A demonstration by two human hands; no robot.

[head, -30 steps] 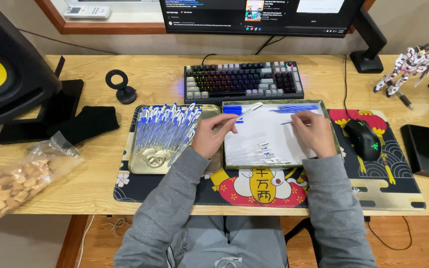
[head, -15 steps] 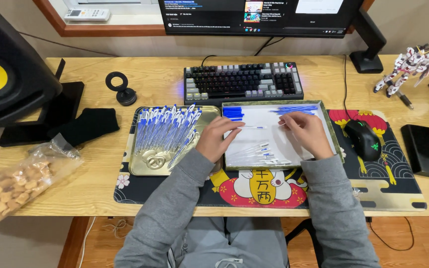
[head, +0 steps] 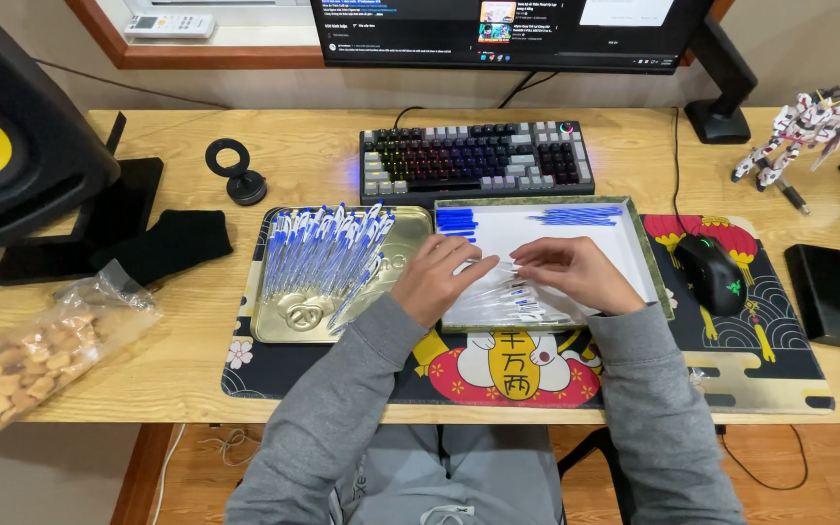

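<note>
over the white tray [head: 634, 243] we've got both hands close together, left hand [head: 444, 277] and right hand [head: 571, 272] pinching a clear pen barrel [head: 498, 264], finished pens [head: 323, 258] piled left.

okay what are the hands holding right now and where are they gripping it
Both the left hand and right hand pinch one thin clear plastic pen barrel between them, fingertips at its opposite ends, above the white-lined box tray.

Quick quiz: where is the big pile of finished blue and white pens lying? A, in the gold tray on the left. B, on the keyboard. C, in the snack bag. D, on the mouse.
A: the pens fill the gold tray, beside the left hand.
</note>
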